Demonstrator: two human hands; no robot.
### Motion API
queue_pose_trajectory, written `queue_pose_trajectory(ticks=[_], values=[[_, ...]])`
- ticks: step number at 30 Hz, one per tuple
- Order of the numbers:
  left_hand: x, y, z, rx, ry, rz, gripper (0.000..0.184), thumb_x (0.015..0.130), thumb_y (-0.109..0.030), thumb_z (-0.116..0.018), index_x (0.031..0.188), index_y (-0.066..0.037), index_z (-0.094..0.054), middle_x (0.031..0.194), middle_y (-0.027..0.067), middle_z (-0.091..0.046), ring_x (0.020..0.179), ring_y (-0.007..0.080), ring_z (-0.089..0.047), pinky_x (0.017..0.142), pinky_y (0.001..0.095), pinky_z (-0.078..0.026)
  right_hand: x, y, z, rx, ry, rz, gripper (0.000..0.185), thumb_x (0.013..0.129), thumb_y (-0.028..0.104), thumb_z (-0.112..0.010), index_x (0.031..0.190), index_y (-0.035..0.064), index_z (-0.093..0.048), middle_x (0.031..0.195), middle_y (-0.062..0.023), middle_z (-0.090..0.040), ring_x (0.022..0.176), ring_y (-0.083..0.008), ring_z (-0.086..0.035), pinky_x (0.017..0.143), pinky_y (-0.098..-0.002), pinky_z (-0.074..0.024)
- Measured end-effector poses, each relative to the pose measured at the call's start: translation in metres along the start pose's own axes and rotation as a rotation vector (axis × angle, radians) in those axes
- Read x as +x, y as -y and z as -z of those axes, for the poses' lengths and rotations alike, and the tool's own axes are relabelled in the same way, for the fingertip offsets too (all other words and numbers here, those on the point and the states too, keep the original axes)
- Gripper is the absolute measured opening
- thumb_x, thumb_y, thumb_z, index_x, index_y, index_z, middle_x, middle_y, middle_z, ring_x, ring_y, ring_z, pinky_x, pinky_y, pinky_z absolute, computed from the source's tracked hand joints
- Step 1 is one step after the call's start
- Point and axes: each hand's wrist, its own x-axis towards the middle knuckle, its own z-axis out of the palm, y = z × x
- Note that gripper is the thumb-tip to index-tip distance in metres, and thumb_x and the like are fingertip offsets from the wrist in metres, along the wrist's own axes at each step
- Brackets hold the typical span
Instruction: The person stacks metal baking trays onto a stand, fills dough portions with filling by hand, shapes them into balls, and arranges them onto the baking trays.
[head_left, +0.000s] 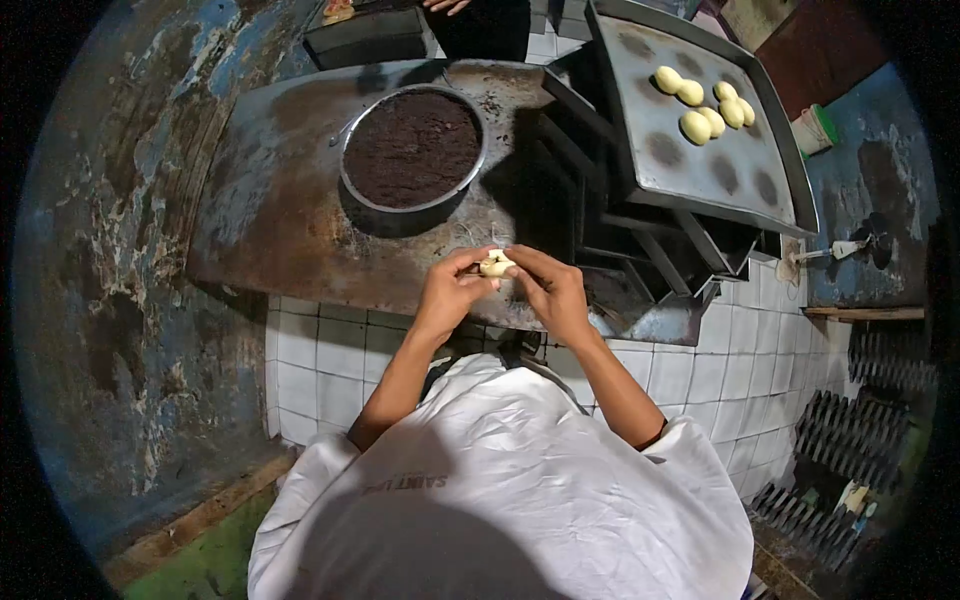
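The landmark here is the metal bowl (418,206), filled nearly to its rim with a dark crumbly mass (412,147) and standing on the worn table (275,225). Nearer the wearer than the bowl, and slightly to its right, the left hand (452,293) and right hand (552,292) hold one pale dough piece (496,266) between their fingertips; the fingers are drawn in narrow around it and cover part of it. To the bowl's right, a stack of angled dark trays (650,245) crowds the table and hides what lies behind. Above that stack, the top tray (660,192) bears rounded yellow pieces (695,127) clustered toward its far half. Farther right of the bowl stands a tub with a green lid (812,131). Beyond the bowl are a dark box (368,40) and another person's hand (447,5).
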Motion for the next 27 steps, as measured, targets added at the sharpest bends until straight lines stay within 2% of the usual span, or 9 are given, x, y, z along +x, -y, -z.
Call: queue_pose_trajectory(ticks=[2,6,7,12,14,17,22,24,27], values=[[0.003,-0.006,0.012,-0.205,-0.172,-0.065,0.058,0.084,0.009,-0.073,0.140,0.003,-0.056,0.116,0.0092,-0.065,0.111,0.0164,-0.063,0.092,0.0264,-0.055,0.009,0.018,-0.011,0.106,0.005,-0.122,0.032,0.088,0.005,-0.072,0.119,-0.0024,-0.068,0.119,-0.0229,-0.069,0.110,-0.0395,-0.068,0.094,-0.0390,-0.0549],[0.009,-0.008,0.032,-0.445,-0.318,-0.182,0.043,0.094,-0.001,-0.070,0.134,0.003,-0.056,0.124,0.0130,-0.065,0.109,0.0166,-0.064,0.095,0.0300,-0.051,0.027,0.044,-0.040,-0.108,0.084,-0.016,0.041,0.085,-0.001,-0.069,0.125,0.0000,-0.064,0.122,-0.0221,-0.068,0.108,-0.0416,-0.068,0.088,-0.0410,-0.0552],[0.008,-0.011,0.037,-0.439,-0.272,-0.165,0.031,0.102,-0.011,-0.062,0.129,0.003,-0.059,0.128,0.0134,-0.064,0.112,0.0177,-0.063,0.100,0.0320,-0.049,0.032,0.048,-0.043,-0.110,0.141,-0.103,0.036,0.082,0.002,-0.072,0.118,0.0011,-0.068,0.117,-0.0200,-0.068,0.104,-0.0403,-0.067,0.083,-0.0416,-0.0547],[-0.002,-0.038,0.056,-0.563,0.078,-0.288,0.041,0.108,-0.021,-0.044,0.140,0.002,-0.055,0.149,0.0160,-0.051,0.136,0.0204,-0.049,0.116,0.0355,-0.034,0.060,0.074,-0.056,-0.178,-0.170,0.009,0.030,0.080,0.015,-0.082,0.105,0.0023,-0.072,0.101,-0.0142,-0.068,0.090,-0.0312,-0.067,0.081,-0.0375,-0.0527],[-0.003,-0.049,0.051,-0.602,0.091,-0.339,0.039,0.105,-0.014,-0.048,0.140,0.003,-0.054,0.147,0.0165,-0.052,0.136,0.0214,-0.048,0.117,0.0361,-0.032,0.063,0.071,-0.068,0.235,-0.188,-0.306,0.028,0.083,0.014,-0.080,0.107,0.0003,-0.072,0.102,-0.0131,-0.070,0.091,-0.0241,-0.069,0.081,-0.0346,-0.0533],[0.007,-0.045,0.061,-0.548,0.077,-0.373,0.039,0.102,-0.007,-0.053,0.140,0.002,-0.053,0.137,0.0169,-0.059,0.128,0.0217,-0.054,0.114,0.0356,-0.037,0.068,0.070,-0.084,0.268,-0.181,-0.344,0.030,0.086,0.012,-0.077,0.112,-0.0014,-0.071,0.103,-0.0142,-0.073,0.091,-0.0197,-0.070,0.081,-0.0321,-0.0539],[0.020,-0.051,0.078,-0.622,-0.064,-0.337,0.032,0.100,-0.006,-0.062,0.131,-0.001,-0.054,0.120,0.0155,-0.067,0.111,0.0191,-0.063,0.101,0.0328,-0.049,0.073,0.101,-0.107,0.157,-0.257,-0.228,0.035,0.087,0.009,-0.074,0.119,-0.0028,-0.069,0.104,-0.0161,-0.074,0.092,-0.0238,-0.072,0.081,-0.0321,-0.0553],[0.023,-0.053,0.088,-0.646,-0.072,-0.312,0.026,0.100,-0.009,-0.064,0.124,-0.002,-0.057,0.117,0.0154,-0.068,0.108,0.0191,-0.065,0.100,0.0335,-0.050,0.074,0.113,-0.114,-0.078,-0.254,-0.113,0.031,0.085,0.005,-0.079,0.115,0.0018,-0.074,0.101,-0.0109,-0.071,0.085,-0.0178,-0.071,0.073,-0.0273,-0.0553],[0.020,-0.055,0.092,-0.619,0.008,-0.325,0.022,0.102,-0.017,-0.061,0.118,-0.001,-0.061,0.121,0.0164,-0.067,0.110,0.0198,-0.065,0.099,0.0340,-0.050,0.074,0.112,-0.112,-0.256,-0.241,-0.110,0.034,0.081,0.009,-0.081,0.113,0.0062,-0.074,0.098,-0.0118,-0.069,0.085,-0.0274,-0.069,0.069,-0.0333,-0.0538]])
